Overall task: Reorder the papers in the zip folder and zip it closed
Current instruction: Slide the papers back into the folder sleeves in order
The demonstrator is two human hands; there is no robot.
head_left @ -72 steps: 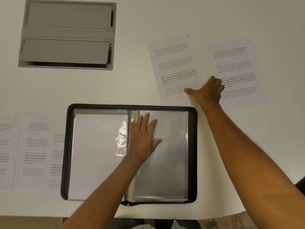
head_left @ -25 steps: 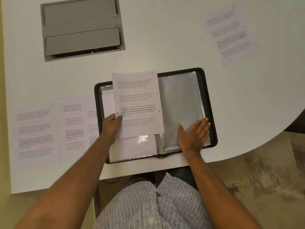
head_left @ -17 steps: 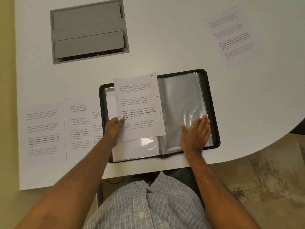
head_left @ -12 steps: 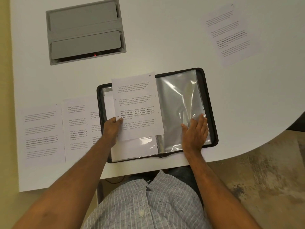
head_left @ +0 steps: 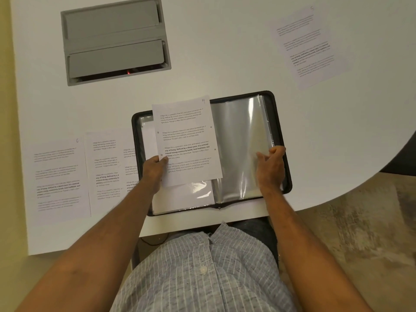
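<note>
Three printed sheets [head_left: 94, 174] are seen overlapping at the left of the white surface [head_left: 225, 64]. One sheet [head_left: 186, 140], long axis running away from the person and tilted slightly, is pinched at its left edge by the left hand [head_left: 155, 166] over the open zip folder [head_left: 279, 122]. A clear sleeve [head_left: 238, 145] is gripped at its edge by the right hand [head_left: 271, 167]
</note>
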